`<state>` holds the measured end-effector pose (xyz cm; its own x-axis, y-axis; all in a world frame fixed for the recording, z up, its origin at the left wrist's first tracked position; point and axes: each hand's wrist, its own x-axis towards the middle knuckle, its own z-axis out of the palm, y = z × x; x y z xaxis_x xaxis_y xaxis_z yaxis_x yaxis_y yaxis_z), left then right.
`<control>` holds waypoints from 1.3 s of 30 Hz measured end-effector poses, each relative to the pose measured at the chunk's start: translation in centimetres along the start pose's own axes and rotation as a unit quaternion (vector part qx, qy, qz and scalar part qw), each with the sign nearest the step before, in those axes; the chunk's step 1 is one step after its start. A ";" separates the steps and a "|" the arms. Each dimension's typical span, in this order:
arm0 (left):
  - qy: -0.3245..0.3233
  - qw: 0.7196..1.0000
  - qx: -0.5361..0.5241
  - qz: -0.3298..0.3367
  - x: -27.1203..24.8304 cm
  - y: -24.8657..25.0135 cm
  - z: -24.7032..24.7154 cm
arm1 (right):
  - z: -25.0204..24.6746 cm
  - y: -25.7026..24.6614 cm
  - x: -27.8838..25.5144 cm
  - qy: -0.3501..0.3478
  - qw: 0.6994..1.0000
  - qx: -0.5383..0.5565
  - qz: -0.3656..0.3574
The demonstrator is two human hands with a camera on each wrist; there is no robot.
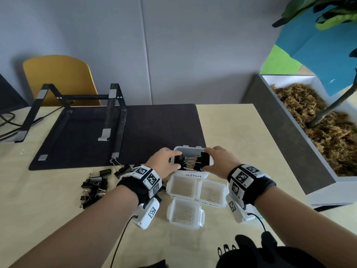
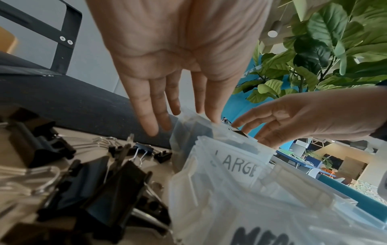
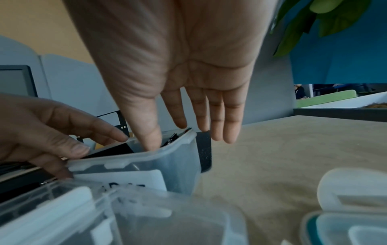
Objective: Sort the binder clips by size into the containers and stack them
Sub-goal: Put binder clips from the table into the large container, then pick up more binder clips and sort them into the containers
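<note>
A clear container labelled LARGE [image 1: 193, 175] stands at the black mat's near edge with several big black binder clips [image 1: 190, 161] inside. My left hand [image 1: 166, 163] touches its left end, and the straight fingers [image 2: 159, 106] reach over the rim. My right hand [image 1: 218, 161] is at the right end, thumb [image 3: 150, 140] dipping inside the rim [image 3: 180, 165], the other fingers straight past the far wall. Three empty containers [image 1: 182, 187] [image 1: 212, 192] [image 1: 185, 212] sit just in front. A pile of loose black clips [image 1: 94, 187] lies to the left.
A black laptop stand [image 1: 114, 117] sits on the black mat [image 1: 154, 128] at the back left. A grey planter [image 1: 289, 132] borders the table's right side. A yellow chair [image 1: 61, 78] stands behind. White lids [image 3: 351, 190] lie right of the containers. A dark object [image 1: 260, 252] sits at the near edge.
</note>
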<state>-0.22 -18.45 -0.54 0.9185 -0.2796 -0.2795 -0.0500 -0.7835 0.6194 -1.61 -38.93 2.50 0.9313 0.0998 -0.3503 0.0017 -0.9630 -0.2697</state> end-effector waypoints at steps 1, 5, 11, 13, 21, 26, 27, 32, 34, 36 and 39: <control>0.004 1.000 -0.002 0.002 -0.2 0.0 0.0 | 0.1 0.0 -0.1 0.008 1.000 0.003 -0.001; 0.017 1.000 -0.020 0.000 -1.1 -0.5 -0.6 | -0.1 -0.3 -1.1 0.056 0.998 0.019 0.001; 0.016 1.000 0.021 -0.014 -3.1 -3.0 -2.5 | 0.1 -2.7 -2.8 0.078 0.995 0.051 -0.023; 0.008 0.999 0.031 -0.022 -3.9 -4.2 -3.2 | 0.4 -4.0 -3.3 0.074 0.995 0.053 -0.027; -0.048 0.994 0.081 -0.060 -7.2 -9.2 -5.2 | 3.6 -9.2 -4.5 0.006 0.994 0.096 -0.048; -0.059 0.996 0.058 -0.036 -8.3 -10.7 -4.5 | 5.8 -11.6 -4.3 -0.019 0.997 0.063 -0.040; -0.059 0.997 0.054 -0.023 -8.3 -10.6 -4.1 | 6.1 -12.0 -4.1 -0.020 0.998 0.049 -0.040; -0.044 0.994 0.092 0.031 -8.0 -9.6 -1.6 | 7.3 -13.5 -2.9 -0.030 0.998 -0.038 -0.040; -0.035 0.992 0.112 0.042 -7.7 -9.0 -0.8 | 7.6 -13.9 -2.5 -0.029 0.996 -0.077 -0.040; -0.026 0.990 0.129 0.052 -7.4 -8.5 -0.2 | 7.9 -14.3 -2.2 -0.028 0.991 -0.125 -0.043; -0.008 0.988 0.138 0.067 -7.2 -8.5 0.1 | 8.1 -14.5 -1.7 -0.026 0.983 -0.175 -0.046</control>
<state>-6.40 -9.86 -3.84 0.8904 -0.3983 -0.2203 -0.2787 -0.8598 0.4279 -6.21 -23.12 -0.21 0.9014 0.1953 -0.3865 0.2192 -0.9755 0.0184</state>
